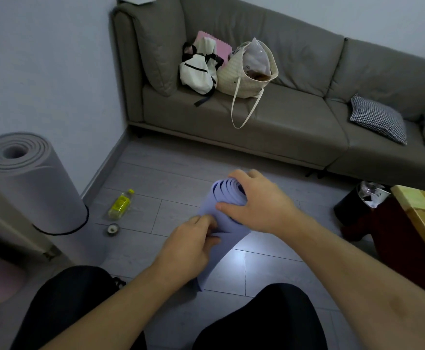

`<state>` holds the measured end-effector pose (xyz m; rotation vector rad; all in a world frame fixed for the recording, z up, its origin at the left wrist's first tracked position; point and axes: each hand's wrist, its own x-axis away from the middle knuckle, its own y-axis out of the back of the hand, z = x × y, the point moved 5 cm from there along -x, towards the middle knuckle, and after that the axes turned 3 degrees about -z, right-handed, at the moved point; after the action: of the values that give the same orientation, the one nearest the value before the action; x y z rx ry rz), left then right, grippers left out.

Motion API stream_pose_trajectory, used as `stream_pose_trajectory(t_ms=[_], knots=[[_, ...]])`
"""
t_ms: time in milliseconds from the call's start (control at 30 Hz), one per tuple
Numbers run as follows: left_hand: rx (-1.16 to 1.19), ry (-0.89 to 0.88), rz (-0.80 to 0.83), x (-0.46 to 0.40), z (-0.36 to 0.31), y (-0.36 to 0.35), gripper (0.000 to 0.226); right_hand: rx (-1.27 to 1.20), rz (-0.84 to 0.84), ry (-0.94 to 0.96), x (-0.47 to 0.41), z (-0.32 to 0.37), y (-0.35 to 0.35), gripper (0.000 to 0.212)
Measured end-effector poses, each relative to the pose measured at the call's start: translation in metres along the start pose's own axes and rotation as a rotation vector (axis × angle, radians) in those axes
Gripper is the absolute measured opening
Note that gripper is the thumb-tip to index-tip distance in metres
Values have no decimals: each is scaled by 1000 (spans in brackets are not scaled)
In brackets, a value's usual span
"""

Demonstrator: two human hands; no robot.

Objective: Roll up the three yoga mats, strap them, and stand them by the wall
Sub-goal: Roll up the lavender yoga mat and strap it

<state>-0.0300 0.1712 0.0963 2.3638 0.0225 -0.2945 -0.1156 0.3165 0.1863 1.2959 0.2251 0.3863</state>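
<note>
Gripping a loosely rolled lavender foam yoga mat (221, 238) with both hands, the person holds it tilted above the grey plank floor (269, 263). The right hand (254, 200) curls over the roll's upper open end, thumb on the near side and fingers on the far rim. Just below it, the left hand (193, 241) pinches the mat's outer edge with curled fingers. Well to the left of the grip, a thick grey rolled yoga mat (29, 180) with a black strap near its base stands against the wall. Between them, on the floor, lie a yellow-labelled plastic bottle (120, 204) and a small round tape roll (112, 229). Beyond the grip stands a grey sofa (294, 117).
</note>
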Motion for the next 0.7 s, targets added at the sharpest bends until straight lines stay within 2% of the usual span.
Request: stream_pose_trajectory(t_ms=[100,433,700], knots=[[-43,-95,-1,-12,-7,7,2,60,-34,-5,-3,8,18,63],[-141,-192,-70,-10,-21,26,3,363,-176,11,-10,34,22,61],[-83,-165,-29,-2,-28,8,16,359,-113,-9,-8,37,-4,61]])
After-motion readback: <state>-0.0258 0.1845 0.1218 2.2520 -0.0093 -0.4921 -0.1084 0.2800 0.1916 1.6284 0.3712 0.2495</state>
